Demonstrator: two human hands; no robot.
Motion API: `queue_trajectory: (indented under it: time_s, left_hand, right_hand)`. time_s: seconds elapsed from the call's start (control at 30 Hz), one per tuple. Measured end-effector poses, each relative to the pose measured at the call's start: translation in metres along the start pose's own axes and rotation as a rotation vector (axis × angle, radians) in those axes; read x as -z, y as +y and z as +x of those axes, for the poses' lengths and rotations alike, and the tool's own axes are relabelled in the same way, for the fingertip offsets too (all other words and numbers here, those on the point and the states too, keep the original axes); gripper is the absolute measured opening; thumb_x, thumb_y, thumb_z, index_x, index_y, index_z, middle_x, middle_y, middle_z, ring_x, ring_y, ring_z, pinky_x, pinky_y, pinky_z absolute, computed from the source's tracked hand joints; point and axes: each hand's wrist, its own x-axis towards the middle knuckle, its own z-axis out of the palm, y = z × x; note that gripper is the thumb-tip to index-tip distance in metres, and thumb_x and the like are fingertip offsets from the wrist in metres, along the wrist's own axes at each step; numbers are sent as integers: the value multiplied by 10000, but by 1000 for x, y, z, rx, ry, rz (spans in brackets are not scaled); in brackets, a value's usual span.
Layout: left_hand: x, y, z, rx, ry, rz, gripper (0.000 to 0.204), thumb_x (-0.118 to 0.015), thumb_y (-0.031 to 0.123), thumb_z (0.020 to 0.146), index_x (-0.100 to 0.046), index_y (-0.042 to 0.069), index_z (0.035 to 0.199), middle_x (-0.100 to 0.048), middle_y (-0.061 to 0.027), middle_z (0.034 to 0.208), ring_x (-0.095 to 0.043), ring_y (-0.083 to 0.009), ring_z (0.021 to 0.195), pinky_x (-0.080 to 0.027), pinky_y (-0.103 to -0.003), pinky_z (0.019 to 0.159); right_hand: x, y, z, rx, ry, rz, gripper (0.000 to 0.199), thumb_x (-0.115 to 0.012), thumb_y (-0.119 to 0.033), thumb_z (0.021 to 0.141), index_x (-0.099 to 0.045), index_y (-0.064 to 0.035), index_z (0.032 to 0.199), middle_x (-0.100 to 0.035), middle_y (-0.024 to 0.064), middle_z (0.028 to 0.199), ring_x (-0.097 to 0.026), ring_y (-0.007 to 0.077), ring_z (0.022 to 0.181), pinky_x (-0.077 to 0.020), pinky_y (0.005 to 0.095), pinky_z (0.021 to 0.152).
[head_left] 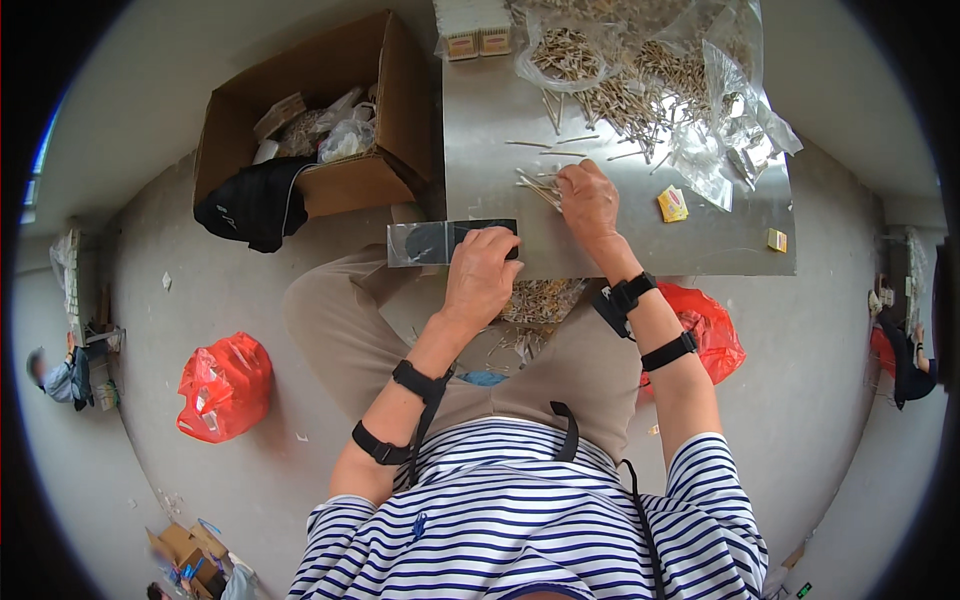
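Your left hand point(480, 272) grips the small clear bag point(440, 243) at the metal table point(640, 240) edge; keep its mouth open and level. Your right hand point(588, 200) pinches a bunch of sticks point(540, 187) on the table; align the ends before lifting.

A grey concrete floor point(250, 300) spreads under daylight, with pale walls point(150, 90) at the far side. A brown open cardboard box point(340, 110) stands far left; a red plastic bag point(225, 385) lies left.
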Motion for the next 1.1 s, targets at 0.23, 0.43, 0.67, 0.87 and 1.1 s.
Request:
queue_trajectory:
  time_s: [0.23, 0.43, 0.67, 0.87, 1.1]
  left_hand:
    - [-3, -3, 14, -28, -88, 160, 358, -739, 58, 786, -674, -4, 1133, -641, -157, 1285, -565, -353, 1210, -454, -455, 1026]
    - [-12, -5, 14, -97, -106, 252, 391, -730, 53, 788, -643, -2, 1165, -600, -155, 1346, -527, -340, 1278, -426, -474, 1055]
    - [-14, -2, 19, -116, -79, 254, 383, -728, 42, 782, -639, -6, 1151, -596, -149, 1346, -526, -333, 1278, -414, -468, 1064]
    - [-5, -18, 38, -70, 17, 214, 344, -746, 52, 783, -681, 27, 1120, -654, -109, 1221, -562, -325, 1195, -435, -455, 1008]
    - [-24, -39, 89, -14, 133, 242, 153, -774, 75, 758, -707, 91, 894, -618, -57, 918, -582, -276, 964, -432, -419, 842]
  right_hand:
    - [7, -8, -12, -10, 141, 2, 114, -726, -112, 823, -649, -81, 900, -599, 119, 940, -656, 371, 809, -529, 479, 711]
    - [-6, -24, -37, 80, 75, 18, 85, -724, -94, 835, -669, -97, 900, -611, 91, 902, -651, 338, 766, -528, 440, 672]
    - [5, -13, -35, 95, 16, 54, 85, -729, -88, 834, -680, -93, 903, -612, 83, 889, -653, 322, 757, -529, 425, 668]
    - [12, -6, -31, -20, 66, 78, 118, -735, -99, 823, -682, -113, 928, -592, 97, 893, -646, 334, 750, -525, 437, 656]
    - [4, -13, -24, 0, 83, 38, 127, -735, -111, 835, -670, -118, 944, -600, 94, 903, -653, 346, 751, -528, 445, 658]
